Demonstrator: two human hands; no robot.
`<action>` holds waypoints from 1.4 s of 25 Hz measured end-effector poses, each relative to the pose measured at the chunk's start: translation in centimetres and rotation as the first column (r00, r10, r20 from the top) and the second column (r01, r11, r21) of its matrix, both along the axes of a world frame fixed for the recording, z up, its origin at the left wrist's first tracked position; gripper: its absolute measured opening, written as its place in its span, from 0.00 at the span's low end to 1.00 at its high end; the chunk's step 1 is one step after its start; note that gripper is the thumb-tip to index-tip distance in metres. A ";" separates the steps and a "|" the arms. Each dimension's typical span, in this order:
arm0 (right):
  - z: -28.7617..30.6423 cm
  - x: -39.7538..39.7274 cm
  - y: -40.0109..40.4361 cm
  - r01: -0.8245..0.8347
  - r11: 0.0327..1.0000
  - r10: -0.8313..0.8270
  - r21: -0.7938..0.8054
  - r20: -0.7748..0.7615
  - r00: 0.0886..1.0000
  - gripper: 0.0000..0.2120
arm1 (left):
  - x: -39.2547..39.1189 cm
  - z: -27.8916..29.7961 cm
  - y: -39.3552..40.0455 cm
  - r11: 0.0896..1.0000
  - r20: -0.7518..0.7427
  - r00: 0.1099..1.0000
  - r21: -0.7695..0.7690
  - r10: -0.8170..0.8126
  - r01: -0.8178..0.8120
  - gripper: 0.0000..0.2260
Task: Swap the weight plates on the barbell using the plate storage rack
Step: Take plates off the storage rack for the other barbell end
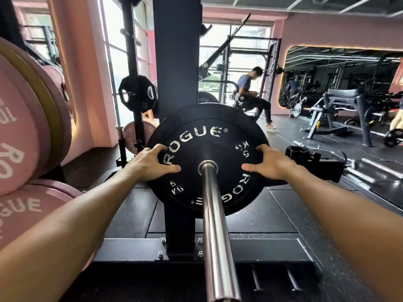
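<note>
Fingers of the left hand [150, 163] curl over the left rim of a round black rubber weight plate [207, 160] with worn white "ROGUE" and "5 KG" lettering, while the thumb lies flat across the plate's face, pointing toward the centre. The right hand [269, 162] mirrors it: fingers wrapped around the right rim, thumb stretched inward over the face. Both hands grip the plate at mid-height, on opposite sides. Both bare forearms reach forward from the lower corners of the view, nearly straight, converging on the plate.

The plate sits threaded on a shiny steel barbell sleeve [214, 225], which passes through its centre hole and runs toward the camera. Behind the plate stands a dark square steel rack upright [176, 62], bolted to a black base plate [130, 249] on the dark rubber floor.

At the left edge, large pink round weight plates [19, 138] with white lettering are stacked on storage pegs. To the right of the plate a black barbell collar [297, 151] rests near the floor. In the background a person [250, 90] sits on a machine near bright windows.
</note>
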State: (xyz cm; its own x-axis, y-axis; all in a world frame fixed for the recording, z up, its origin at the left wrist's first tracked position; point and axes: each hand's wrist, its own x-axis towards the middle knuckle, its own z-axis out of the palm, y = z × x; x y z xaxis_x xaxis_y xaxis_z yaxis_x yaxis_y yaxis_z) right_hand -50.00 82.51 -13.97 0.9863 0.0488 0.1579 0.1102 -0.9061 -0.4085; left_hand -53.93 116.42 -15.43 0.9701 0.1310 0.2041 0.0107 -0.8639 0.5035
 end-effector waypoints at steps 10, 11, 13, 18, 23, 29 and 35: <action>3.4 -11.1 -0.7 -0.128 0.992 0.128 0.003 0.016 0.992 0.46 | -10.4 2.8 -1.1 0.988 0.106 0.991 -0.123 -0.081 0.094 0.35; 5.7 -11.8 -0.7 -0.134 0.991 0.134 0.001 0.022 0.991 0.45 | -10.7 5.2 -0.9 0.985 0.123 0.990 -0.148 -0.072 0.090 0.35; 11.9 -12.6 -0.8 -0.150 0.989 0.151 -0.007 0.018 0.988 0.45 | -10.9 11.6 -0.4 0.988 0.139 0.989 -0.136 -0.056 0.075 0.37; 29.8 -13.4 -0.5 -0.220 0.975 0.219 0.020 0.047 0.975 0.51 | -13.1 29.5 -0.4 0.996 0.188 0.980 -0.039 -0.070 0.078 0.38; 49.2 -13.9 -0.7 -0.229 0.973 0.230 -0.025 0.071 0.971 0.60 | -14.0 50.6 0.0 0.998 0.232 0.970 0.020 -0.069 0.066 0.45; 68.4 -13.7 0.8 -0.274 0.962 0.272 -0.002 0.125 0.954 0.60 | -15.3 69.9 1.5 0.996 0.214 0.974 0.059 -0.074 0.062 0.40; 73.1 -13.5 9.6 -0.409 0.912 0.405 0.004 0.136 0.904 0.52 | -20.6 75.4 9.4 0.998 0.234 0.971 0.025 0.042 -0.049 0.50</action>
State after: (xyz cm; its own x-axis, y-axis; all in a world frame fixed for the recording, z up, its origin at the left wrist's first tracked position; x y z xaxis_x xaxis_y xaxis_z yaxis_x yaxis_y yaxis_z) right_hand -63.47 92.14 59.11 0.8525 0.4345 0.2906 0.5204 -0.7577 -0.3937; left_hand -74.56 125.81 59.98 0.8886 0.1644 0.4283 -0.0640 -0.8800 0.4706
